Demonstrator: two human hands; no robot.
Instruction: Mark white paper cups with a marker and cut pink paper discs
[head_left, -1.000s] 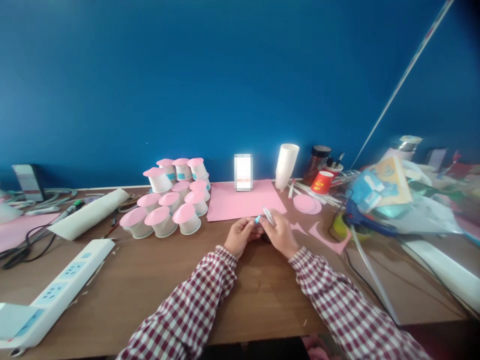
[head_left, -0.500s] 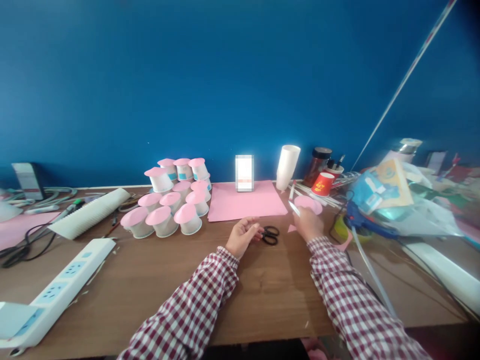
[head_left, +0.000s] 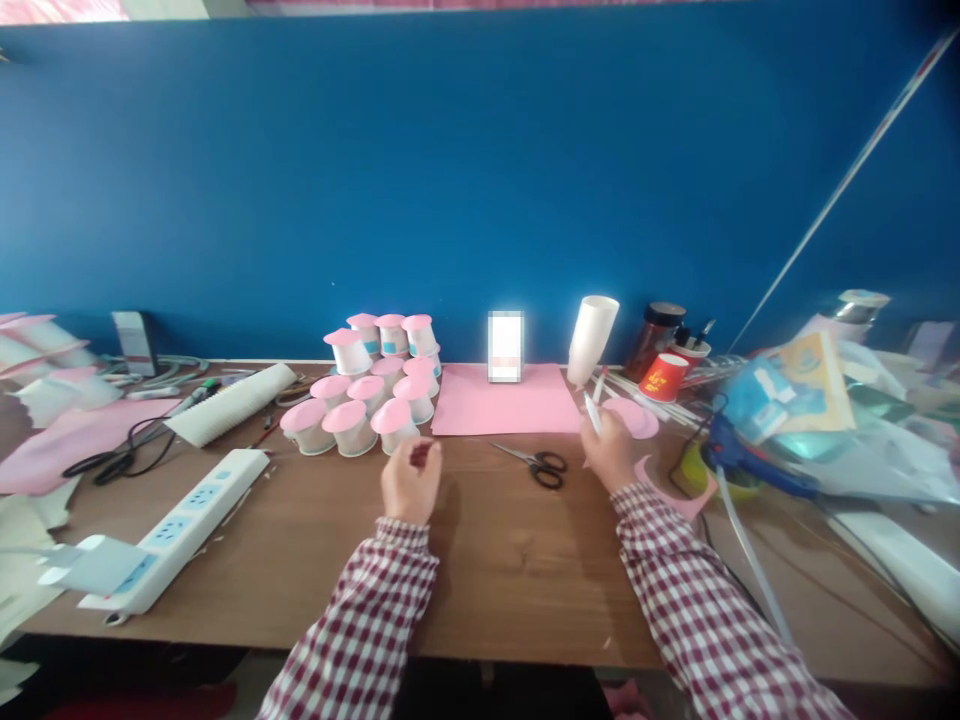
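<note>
My right hand (head_left: 609, 450) grips a white pen (head_left: 592, 411), its end pointing up and away. Beneath and beyond that hand lie round pink paper discs (head_left: 640, 417). My left hand (head_left: 412, 480) is raised over the table with curled fingers; nothing shows in it. Just past it stands a group of white paper cups with pink cone tops (head_left: 394, 418). Between my hands, black-handled scissors (head_left: 547, 468) lie on the wood, blades pointing left. Behind them is a pink paper sheet (head_left: 502, 408).
A phone (head_left: 505, 347) stands on the pink sheet. Stacked white cups (head_left: 592, 335), a red cup (head_left: 664, 377) and a dark jar (head_left: 651, 338) are at back right. A blue glue gun (head_left: 757, 465) lies right. Left are a power strip (head_left: 187, 520) and a ridged white cup stack (head_left: 232, 403).
My left hand has moved left and nearer, away from the scissors, which now show fully. My right hand still grips the pen. The view has shifted left.
</note>
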